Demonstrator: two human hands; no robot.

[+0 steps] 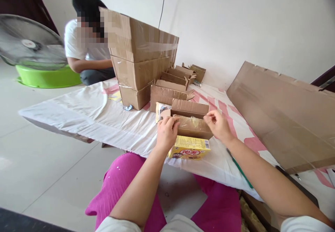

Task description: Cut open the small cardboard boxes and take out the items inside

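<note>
A small open cardboard box (192, 126) stands between my hands, with clear tape on its near side. My left hand (166, 131) has its fingers curled onto the box's left end. At the right end, my right hand (218, 124) pinches the upper edge or a flap; the exact spot is hidden by the fingers. A yellow printed carton (190, 149) lies just in front of the box, near the table edge. Behind my left hand leans a cream-coloured printed packet (161, 109).
Stacked taped cartons (146, 50) rise at the left, beside a row of open cardboard boxes (167, 94). A large cardboard sheet (277, 113) stands at the right. Across the table crouches a person (89, 57), near a fan (28, 43) and a green tub (47, 76).
</note>
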